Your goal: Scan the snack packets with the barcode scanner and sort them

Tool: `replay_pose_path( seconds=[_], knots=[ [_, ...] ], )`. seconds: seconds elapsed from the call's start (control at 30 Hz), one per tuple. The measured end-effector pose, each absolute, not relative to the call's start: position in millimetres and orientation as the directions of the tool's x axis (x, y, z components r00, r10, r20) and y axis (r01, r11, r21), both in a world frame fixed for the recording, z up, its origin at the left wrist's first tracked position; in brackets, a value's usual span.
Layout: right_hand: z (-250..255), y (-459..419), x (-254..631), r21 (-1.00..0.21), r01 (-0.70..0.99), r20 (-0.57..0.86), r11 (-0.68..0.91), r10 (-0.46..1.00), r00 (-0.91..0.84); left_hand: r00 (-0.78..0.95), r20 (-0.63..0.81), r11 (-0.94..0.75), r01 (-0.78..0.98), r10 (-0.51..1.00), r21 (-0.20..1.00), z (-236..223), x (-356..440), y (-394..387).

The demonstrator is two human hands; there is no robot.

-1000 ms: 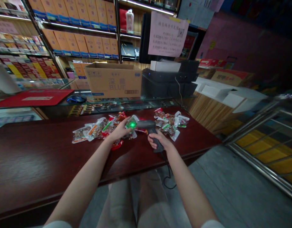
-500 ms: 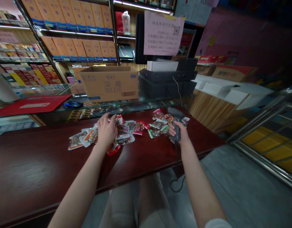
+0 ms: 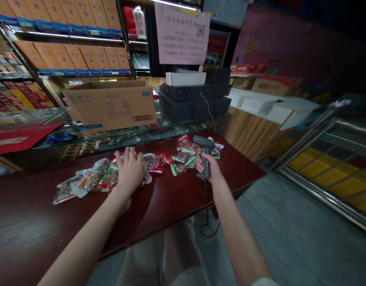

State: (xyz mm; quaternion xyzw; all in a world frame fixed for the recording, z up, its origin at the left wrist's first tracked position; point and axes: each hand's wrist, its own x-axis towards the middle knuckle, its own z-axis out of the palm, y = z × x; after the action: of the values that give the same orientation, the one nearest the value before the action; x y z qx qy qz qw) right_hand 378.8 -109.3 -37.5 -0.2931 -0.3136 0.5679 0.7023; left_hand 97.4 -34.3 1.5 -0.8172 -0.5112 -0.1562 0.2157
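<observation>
My left hand [image 3: 130,169] lies palm down on a spread of small clear snack packets, its fingers apart. Whether it presses on a packet underneath cannot be seen. Left of it lie packets with orange and white edges [image 3: 71,186], and a green-and-red one touches its side. My right hand [image 3: 209,167] is wrapped round the handle of a dark grey barcode scanner [image 3: 204,143], which is held upright with its head pointing left. Behind and beside the scanner sits another group of packets [image 3: 183,159] with green and red edges. The scanner's cord hangs past the table edge.
The dark red table [image 3: 167,194] carries the packets. Behind it, a cardboard box [image 3: 111,105] and a black machine [image 3: 194,104] stand on a glass counter. A computer mouse [image 3: 61,137] and red mat [image 3: 24,137] are at left. A metal railing [image 3: 316,194] stands at right.
The view has swung to the right. My left hand has shifted right across the packets, uncovering a green-and-red one on its left. My right hand still grips the scanner.
</observation>
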Motion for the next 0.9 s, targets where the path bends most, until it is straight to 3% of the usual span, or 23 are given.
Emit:
replay_pose_path(
  seconds=[0.17,0.37,0.43,0.53,0.67,0.77,0.9],
  knots=[
    [-38,-109,378,-0.762,-0.62,0.095,0.186,0.98,0.177,0.496,0.364,-0.481,0.866,0.788,-0.139,20,169,-37],
    [-42,-107,381,-0.753,-0.636,0.062,0.168,0.981,0.187,0.589,0.002,-0.578,0.792,0.808,0.194,-7,233,3],
    [-43,-107,382,-0.744,-0.649,0.053,0.157,0.983,0.177,0.608,-0.014,-0.58,0.764,0.794,0.281,-21,239,16],
    [-42,-107,383,-0.742,-0.655,0.042,0.145,0.984,0.17,0.602,0.095,-0.578,0.693,0.793,0.432,-34,235,28],
    [-41,-107,383,-0.751,-0.645,0.044,0.143,0.985,0.166,0.443,0.212,-0.448,0.541,0.871,0.712,-33,220,31],
    [-42,-108,383,-0.755,-0.639,0.061,0.149,0.986,0.158,0.317,0.15,-0.26,0.34,0.936,0.904,-22,202,25],
    [-40,-111,380,-0.782,-0.614,0.075,0.108,0.994,0.079,0.365,0.073,-0.081,0.008,0.928,0.997,-8,171,13]
  ],
)
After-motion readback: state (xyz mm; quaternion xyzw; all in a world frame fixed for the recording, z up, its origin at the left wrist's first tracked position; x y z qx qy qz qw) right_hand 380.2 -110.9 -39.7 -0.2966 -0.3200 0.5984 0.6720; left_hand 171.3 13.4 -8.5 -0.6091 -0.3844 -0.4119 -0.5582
